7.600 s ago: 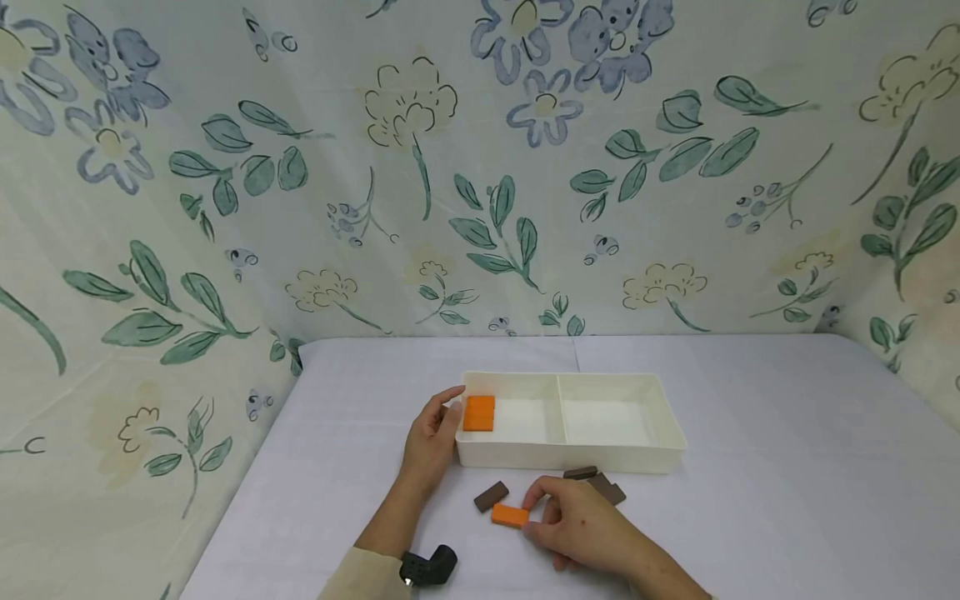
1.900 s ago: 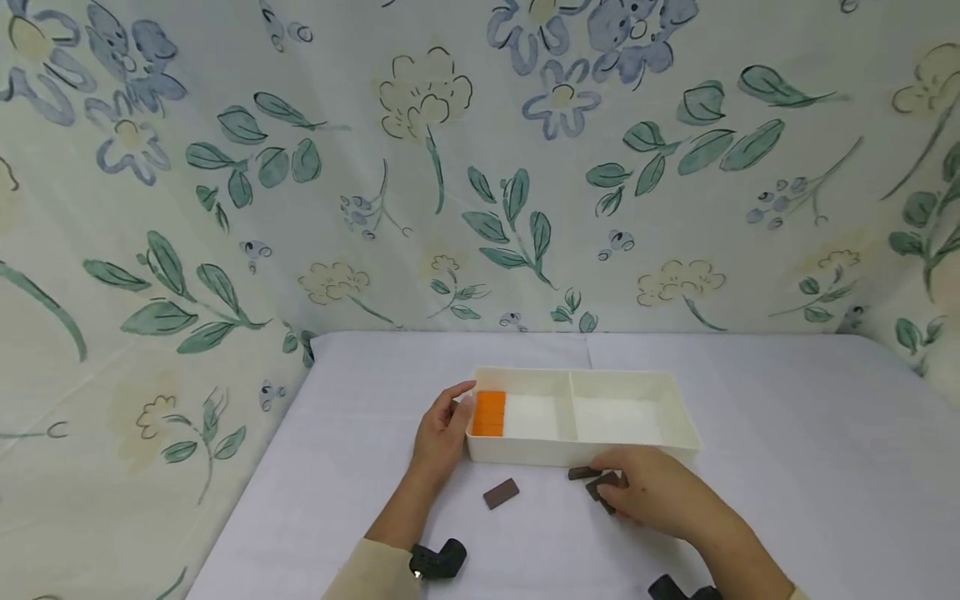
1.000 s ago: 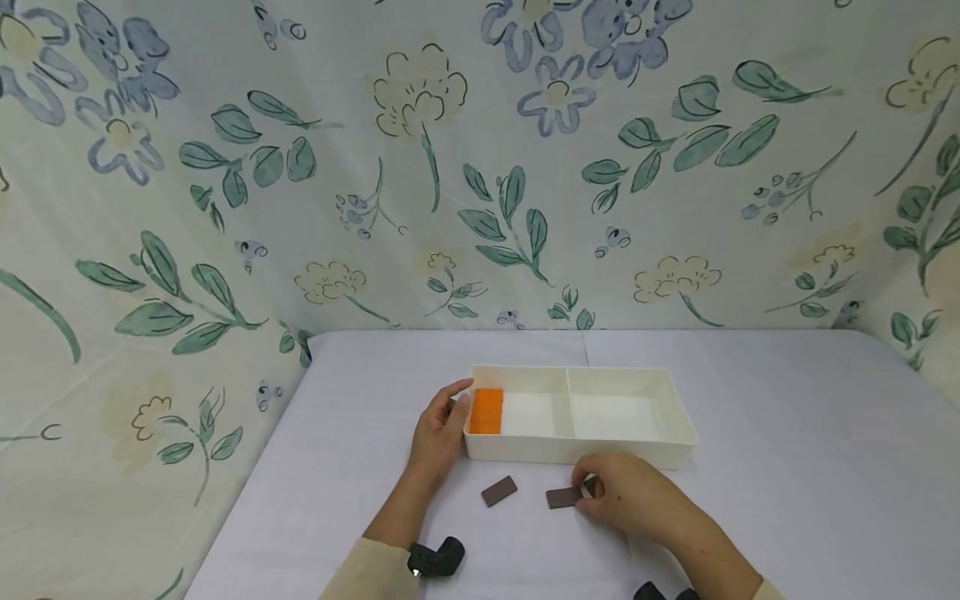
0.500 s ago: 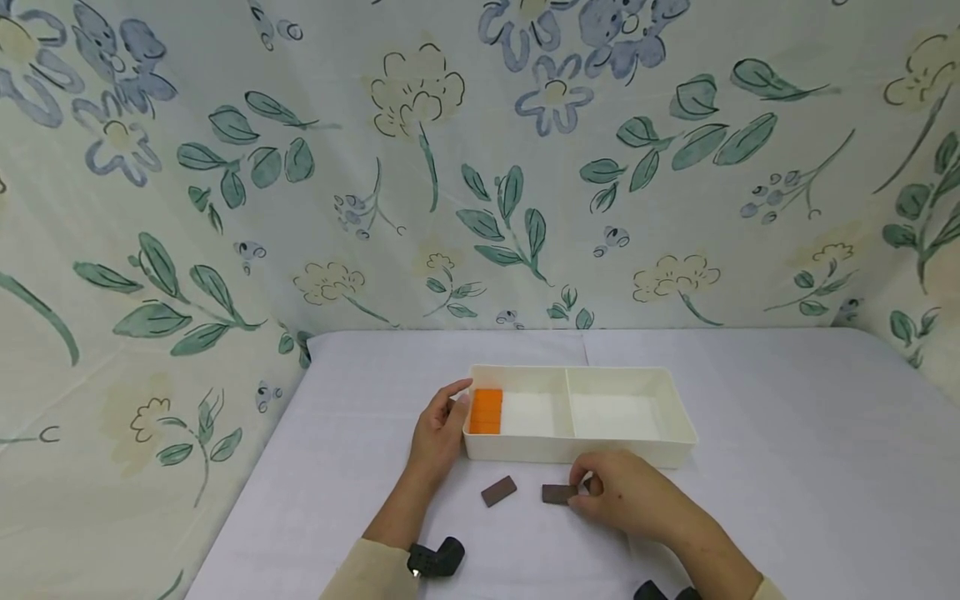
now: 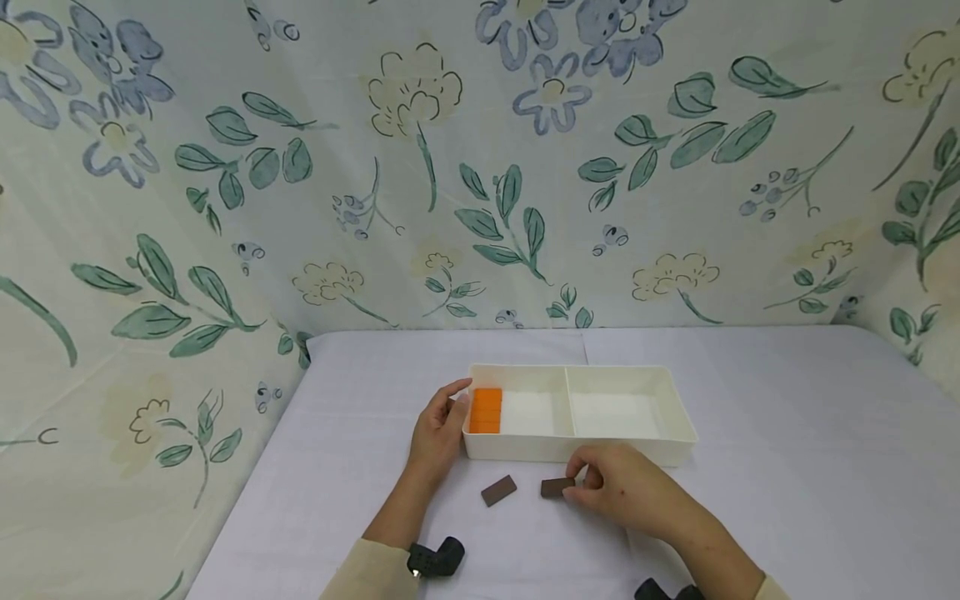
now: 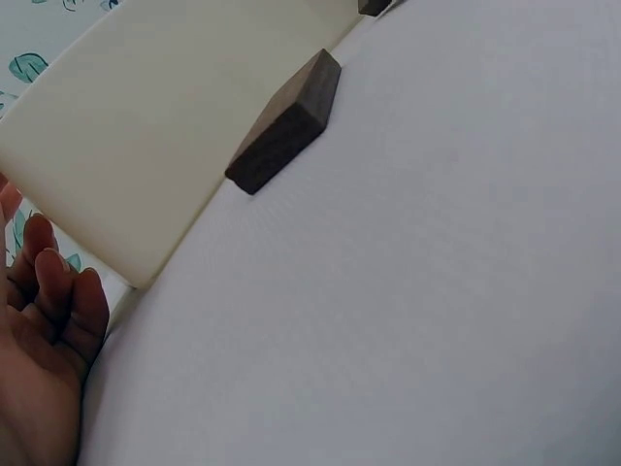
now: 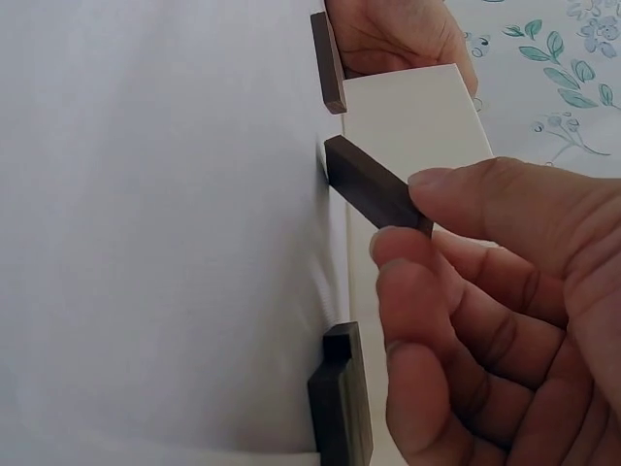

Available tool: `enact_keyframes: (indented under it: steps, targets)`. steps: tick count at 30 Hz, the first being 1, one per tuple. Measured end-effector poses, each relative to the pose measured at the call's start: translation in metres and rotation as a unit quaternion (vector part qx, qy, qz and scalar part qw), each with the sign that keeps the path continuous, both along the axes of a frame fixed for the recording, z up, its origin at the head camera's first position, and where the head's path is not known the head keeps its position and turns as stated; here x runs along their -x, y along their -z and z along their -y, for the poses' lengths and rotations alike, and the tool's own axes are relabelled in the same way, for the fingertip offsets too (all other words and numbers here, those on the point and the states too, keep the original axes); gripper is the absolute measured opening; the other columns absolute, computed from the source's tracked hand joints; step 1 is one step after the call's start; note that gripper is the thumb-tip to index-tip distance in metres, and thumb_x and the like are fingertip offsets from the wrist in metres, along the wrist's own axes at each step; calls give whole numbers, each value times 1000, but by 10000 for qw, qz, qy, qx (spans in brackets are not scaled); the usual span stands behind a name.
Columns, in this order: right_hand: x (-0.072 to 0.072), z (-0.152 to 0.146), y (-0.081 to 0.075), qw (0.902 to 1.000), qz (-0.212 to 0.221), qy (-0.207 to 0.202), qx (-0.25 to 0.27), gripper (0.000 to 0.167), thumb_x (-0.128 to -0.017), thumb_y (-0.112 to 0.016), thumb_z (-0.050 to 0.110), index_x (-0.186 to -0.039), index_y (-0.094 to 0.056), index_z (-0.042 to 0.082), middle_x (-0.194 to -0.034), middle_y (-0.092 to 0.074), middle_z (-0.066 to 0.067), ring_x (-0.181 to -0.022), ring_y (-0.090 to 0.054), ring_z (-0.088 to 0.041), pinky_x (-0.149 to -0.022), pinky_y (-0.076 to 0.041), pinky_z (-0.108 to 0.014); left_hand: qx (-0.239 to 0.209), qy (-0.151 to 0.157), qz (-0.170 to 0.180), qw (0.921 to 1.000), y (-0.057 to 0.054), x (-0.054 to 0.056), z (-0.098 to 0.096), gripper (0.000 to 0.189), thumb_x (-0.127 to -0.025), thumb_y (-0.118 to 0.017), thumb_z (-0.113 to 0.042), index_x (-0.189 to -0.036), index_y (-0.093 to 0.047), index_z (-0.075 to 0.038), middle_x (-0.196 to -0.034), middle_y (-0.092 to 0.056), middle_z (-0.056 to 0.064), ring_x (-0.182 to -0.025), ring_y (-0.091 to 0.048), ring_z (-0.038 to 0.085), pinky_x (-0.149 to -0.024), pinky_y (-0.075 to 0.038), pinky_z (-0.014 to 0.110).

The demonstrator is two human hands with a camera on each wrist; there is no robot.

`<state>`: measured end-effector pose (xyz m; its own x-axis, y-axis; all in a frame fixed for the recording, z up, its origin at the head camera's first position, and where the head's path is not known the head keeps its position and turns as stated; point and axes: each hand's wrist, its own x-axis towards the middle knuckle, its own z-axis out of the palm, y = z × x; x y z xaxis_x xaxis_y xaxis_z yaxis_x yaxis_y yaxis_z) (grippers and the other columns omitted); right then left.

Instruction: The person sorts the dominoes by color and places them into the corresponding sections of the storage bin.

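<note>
My right hand (image 5: 626, 492) pinches a dark brown rectangular block (image 7: 374, 184) between thumb and fingertips, in front of the white divided box (image 5: 573, 450). In the right wrist view this block is tilted. My left hand (image 5: 438, 432) holds the left end of the box, thumb at the rim; its other fingers are curled by the end wall in the left wrist view. Orange blocks (image 5: 486, 412) lie in a row along the left wall of the left compartment. Another brown block (image 5: 498, 491) lies on the cloth between the hands.
More dark brown blocks (image 7: 342, 398) lie overlapping beside the box's front wall, hidden by my right hand in the head view. White cloth (image 5: 360, 392) covers the table. A floral curtain (image 5: 480, 167) hangs behind it. Black wrist devices (image 5: 438, 557) sit on both wrists.
Earlier my right hand held an orange block; the orange row then grew. It reached the brown blocks, drew one out leftward and now has it slightly nearer the box. My left hand stays put.
</note>
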<state>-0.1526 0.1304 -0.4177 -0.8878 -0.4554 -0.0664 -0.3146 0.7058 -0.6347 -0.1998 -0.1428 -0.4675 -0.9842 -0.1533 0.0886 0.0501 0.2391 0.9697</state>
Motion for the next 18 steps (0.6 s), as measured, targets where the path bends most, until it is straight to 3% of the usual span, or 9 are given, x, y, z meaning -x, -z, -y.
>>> enact_keyframes:
  steps: [11,18]
  targets:
    - [1,-1,1,10000,-30,-15,51,13,-86,-81,21,-93,-70,20,-68,-58,12,-59,-51,-5,-53,-44,-23,13,-4,12,10000,-1,0,-1,29,-104,-56,-35,-131,-66,-36,-85,-48,1,-76,-47,17,-63,-38,23]
    - [1,-1,-3,9999,90,12,81,13,-88,-80,23,-95,-70,20,-70,-60,11,-61,-53,-6,-54,-45,-23,-34,27,-27,10000,0,0,0,30,-104,-57,-35,-133,-65,-31,-85,-47,1,-75,-47,16,-62,-38,23]
